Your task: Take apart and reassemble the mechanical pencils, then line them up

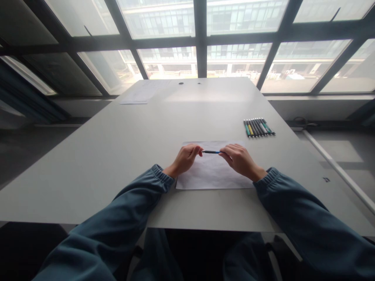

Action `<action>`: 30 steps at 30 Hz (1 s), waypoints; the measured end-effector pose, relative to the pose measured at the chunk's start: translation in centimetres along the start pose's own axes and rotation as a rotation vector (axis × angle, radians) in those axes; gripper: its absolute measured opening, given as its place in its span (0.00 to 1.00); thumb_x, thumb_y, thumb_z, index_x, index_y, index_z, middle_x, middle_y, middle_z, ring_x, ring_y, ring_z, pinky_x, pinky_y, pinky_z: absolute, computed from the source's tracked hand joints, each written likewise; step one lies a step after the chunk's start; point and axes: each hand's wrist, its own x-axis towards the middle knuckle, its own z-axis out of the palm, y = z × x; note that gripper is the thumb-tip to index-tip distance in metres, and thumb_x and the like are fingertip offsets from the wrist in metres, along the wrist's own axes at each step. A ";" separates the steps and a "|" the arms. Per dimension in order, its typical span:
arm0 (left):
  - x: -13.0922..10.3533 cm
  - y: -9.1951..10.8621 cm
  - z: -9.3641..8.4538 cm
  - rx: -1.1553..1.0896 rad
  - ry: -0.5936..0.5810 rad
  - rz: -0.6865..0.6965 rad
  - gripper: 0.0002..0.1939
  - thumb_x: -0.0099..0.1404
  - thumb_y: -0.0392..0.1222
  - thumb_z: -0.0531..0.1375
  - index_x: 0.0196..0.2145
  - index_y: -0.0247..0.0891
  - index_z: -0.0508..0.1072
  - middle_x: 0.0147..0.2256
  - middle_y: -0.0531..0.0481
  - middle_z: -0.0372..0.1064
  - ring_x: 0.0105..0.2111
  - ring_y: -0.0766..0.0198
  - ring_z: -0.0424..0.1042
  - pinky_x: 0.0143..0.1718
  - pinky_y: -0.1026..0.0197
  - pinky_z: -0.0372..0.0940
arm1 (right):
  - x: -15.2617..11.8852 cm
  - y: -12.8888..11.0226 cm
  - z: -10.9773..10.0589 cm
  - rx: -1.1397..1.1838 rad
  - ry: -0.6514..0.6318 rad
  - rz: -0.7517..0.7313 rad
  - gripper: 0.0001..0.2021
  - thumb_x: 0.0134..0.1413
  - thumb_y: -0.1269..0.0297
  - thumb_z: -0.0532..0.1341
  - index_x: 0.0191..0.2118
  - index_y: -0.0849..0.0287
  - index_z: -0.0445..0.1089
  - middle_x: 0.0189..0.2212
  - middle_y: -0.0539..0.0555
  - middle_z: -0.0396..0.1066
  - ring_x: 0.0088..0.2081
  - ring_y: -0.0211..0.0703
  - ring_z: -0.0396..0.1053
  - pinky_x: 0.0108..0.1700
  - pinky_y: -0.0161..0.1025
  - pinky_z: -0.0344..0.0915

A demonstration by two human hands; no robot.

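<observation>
A dark pen with a blue section [211,152] is held level between my two hands, above a white sheet of paper [213,177]. At its left end, the pen's tip is pinched by the fingers of my left hand [187,157]. My right hand [238,159] grips the blue end, its fingers closed around it and hiding the rest. The paper lies flat on the white table, partly covered by both hands.
To the right, beyond my right hand, a row of several pens [259,127] lies side by side on the table [102,168]. More paper [140,92] rests at the far left. A small dark item [326,180] is near the right edge.
</observation>
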 end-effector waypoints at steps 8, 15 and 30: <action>-0.2 -0.1 0.0 0.006 -0.090 -0.072 0.34 0.75 0.60 0.48 0.22 0.36 0.76 0.21 0.49 0.71 0.24 0.65 0.70 0.35 0.62 0.63 | -0.1 0.1 0.0 -0.023 0.005 -0.053 0.13 0.71 0.60 0.55 0.39 0.59 0.72 0.33 0.57 0.76 0.33 0.44 0.68 0.39 0.42 0.58; 0.0 0.5 -0.1 0.007 -0.089 0.011 0.29 0.74 0.58 0.53 0.24 0.36 0.76 0.24 0.49 0.74 0.29 0.63 0.72 0.38 0.62 0.64 | 0.0 0.1 0.1 -0.038 0.002 -0.061 0.12 0.71 0.61 0.55 0.39 0.59 0.72 0.32 0.56 0.76 0.33 0.44 0.68 0.40 0.41 0.58; 0.1 0.7 -0.2 0.085 -0.004 0.105 0.19 0.71 0.53 0.60 0.30 0.38 0.79 0.29 0.48 0.77 0.31 0.63 0.70 0.36 0.61 0.66 | 0.0 0.0 -0.1 -0.073 -0.004 -0.073 0.12 0.71 0.61 0.55 0.38 0.60 0.72 0.30 0.55 0.75 0.30 0.43 0.67 0.38 0.41 0.56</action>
